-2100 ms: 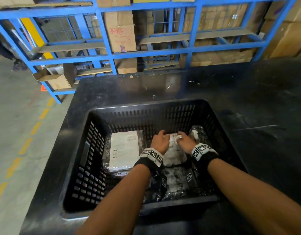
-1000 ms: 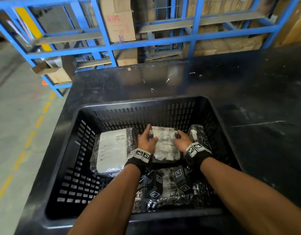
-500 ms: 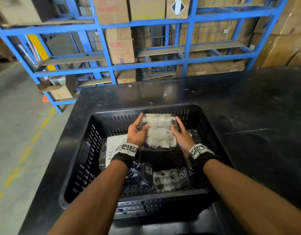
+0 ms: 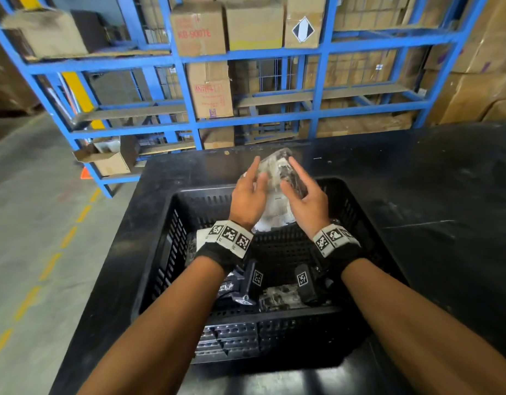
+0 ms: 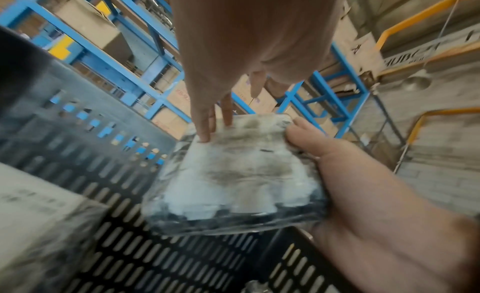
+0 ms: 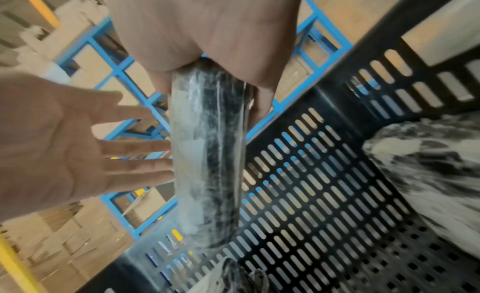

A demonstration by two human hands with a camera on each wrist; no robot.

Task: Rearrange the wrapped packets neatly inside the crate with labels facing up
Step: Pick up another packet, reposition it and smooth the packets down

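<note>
Both hands hold one clear-wrapped packet [image 4: 276, 173] above the far rim of the black slotted crate [image 4: 172, 252], tipped up on its edge. My right hand [image 4: 301, 192] grips its right side, thumb on the pale face [image 5: 233, 174] and fingers behind. My left hand [image 4: 250, 189] is flat, its straight fingers [image 6: 135, 149] touching the packet's left side [image 6: 207, 153]. On the crate floor lie a packet with a white label [image 5: 26, 215] at the left, another [image 4: 280, 300] near the front, and one [image 6: 428, 164] at the right. My wrists partly hide them.
The crate stands on a black table [image 4: 431, 201]. Blue steel racks [image 4: 189, 104] loaded with cardboard boxes [image 4: 209, 89] stand just behind it. An open carton [image 4: 109, 163] sits low at the left. Concrete floor with a yellow dashed line [image 4: 49, 266] runs along the left.
The packet has come up off the crate floor, past the rim, and has been tipped from flat onto its edge. My left fingers have straightened against it.
</note>
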